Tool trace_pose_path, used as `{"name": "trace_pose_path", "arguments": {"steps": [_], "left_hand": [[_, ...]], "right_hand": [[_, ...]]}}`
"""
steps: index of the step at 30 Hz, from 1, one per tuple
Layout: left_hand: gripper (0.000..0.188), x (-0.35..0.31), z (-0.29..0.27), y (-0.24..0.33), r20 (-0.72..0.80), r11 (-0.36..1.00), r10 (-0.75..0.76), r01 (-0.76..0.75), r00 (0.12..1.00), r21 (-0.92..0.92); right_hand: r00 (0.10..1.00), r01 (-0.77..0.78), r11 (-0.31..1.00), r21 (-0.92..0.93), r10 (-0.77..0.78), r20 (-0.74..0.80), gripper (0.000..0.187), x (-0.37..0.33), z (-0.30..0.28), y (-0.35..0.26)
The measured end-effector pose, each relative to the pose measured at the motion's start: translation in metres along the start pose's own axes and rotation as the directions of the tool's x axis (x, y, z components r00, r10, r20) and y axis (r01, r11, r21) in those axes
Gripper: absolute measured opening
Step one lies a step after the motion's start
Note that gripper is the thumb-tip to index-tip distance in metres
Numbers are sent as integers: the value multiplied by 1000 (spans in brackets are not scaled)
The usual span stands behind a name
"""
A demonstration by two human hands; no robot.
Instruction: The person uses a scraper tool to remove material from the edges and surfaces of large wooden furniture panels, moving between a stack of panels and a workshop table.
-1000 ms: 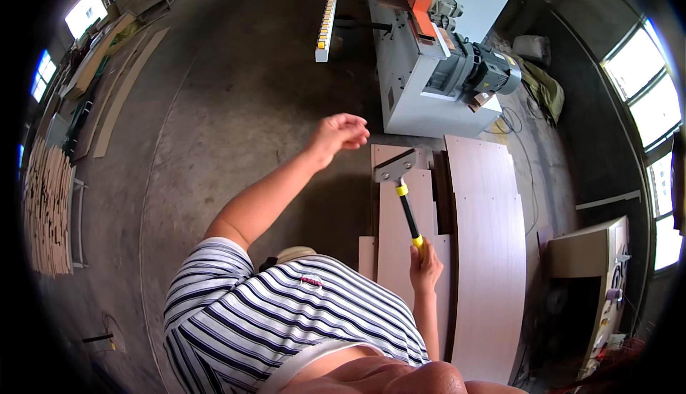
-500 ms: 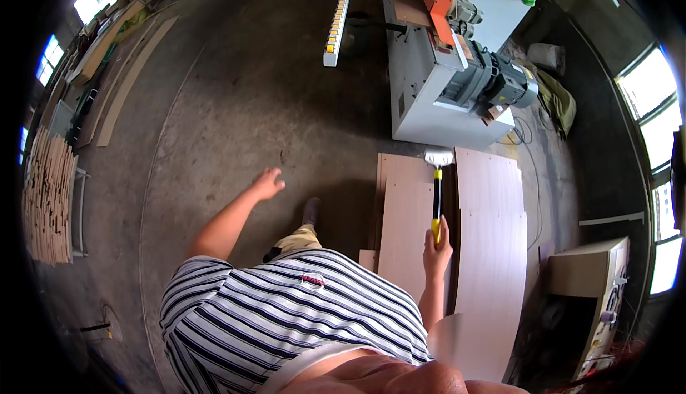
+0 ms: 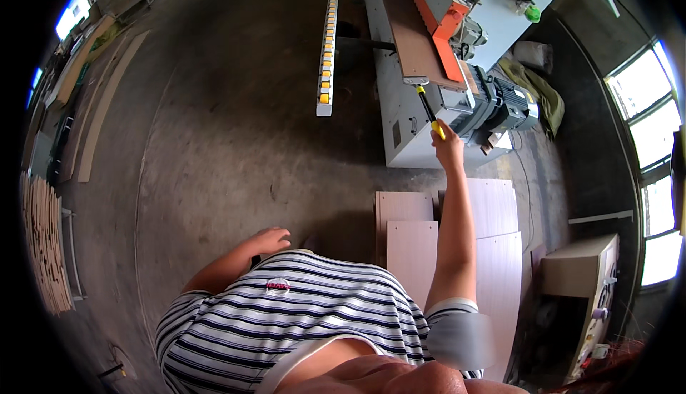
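My right hand [image 3: 449, 147] is closed around the yellow grip of a long-handled scraper [image 3: 427, 107], with a black and yellow handle and a wide pale metal head. My right arm reaches out far ahead. The scraper's head is at the near end of a brown board [image 3: 416, 51] that lies along the top of a large grey machine [image 3: 397, 119]. Whether the head presses on the board or only hovers there, I cannot tell. Low in front of my body, my left hand [image 3: 271, 239] hangs with its fingers apart, holding nothing.
An orange guard [image 3: 449, 40] and a dark motor [image 3: 513, 101] sit on the machine's right side. A roller rail [image 3: 326, 58] with yellow rollers runs at its left. Pale wooden panels [image 3: 412, 244] are stacked below my right arm. Stacked wooden strips [image 3: 44, 244] stand far left.
My right hand has carried the scraper forward, from above the panels up to the board on the machine. The view has shifted forward, and my left hand now sits lower, closer to my body.
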State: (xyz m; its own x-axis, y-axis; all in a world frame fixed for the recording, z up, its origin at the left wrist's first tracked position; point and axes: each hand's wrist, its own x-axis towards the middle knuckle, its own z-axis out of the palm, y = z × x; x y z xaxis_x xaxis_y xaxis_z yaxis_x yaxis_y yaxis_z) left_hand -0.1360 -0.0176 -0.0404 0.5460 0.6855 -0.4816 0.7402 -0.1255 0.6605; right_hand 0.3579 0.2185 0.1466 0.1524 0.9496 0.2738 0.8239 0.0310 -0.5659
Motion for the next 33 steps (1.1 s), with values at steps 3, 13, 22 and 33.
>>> {"name": "trace_pose_path", "arguments": {"steps": [3,13,22,33], "left_hand": [[43,1,-28,-21,-120,989,-123,132,985,68],[43,37,-20,-2,-6,988,-154,154,988,-20],[42,79,3,52,-59,993,-89,84,994,-82],[50,84,60,8,-33,992,18,-22,999,-121]], "right_hand": [[994,-87,996,21,86,75,37,30,0,-2],[954,-33,975,-222,97,283,40,52,-23,-26],[949,53,960,-274,37,312,41,57,-18,-19],[916,-45,948,-314,165,366,40,85,-1,-33]]}}
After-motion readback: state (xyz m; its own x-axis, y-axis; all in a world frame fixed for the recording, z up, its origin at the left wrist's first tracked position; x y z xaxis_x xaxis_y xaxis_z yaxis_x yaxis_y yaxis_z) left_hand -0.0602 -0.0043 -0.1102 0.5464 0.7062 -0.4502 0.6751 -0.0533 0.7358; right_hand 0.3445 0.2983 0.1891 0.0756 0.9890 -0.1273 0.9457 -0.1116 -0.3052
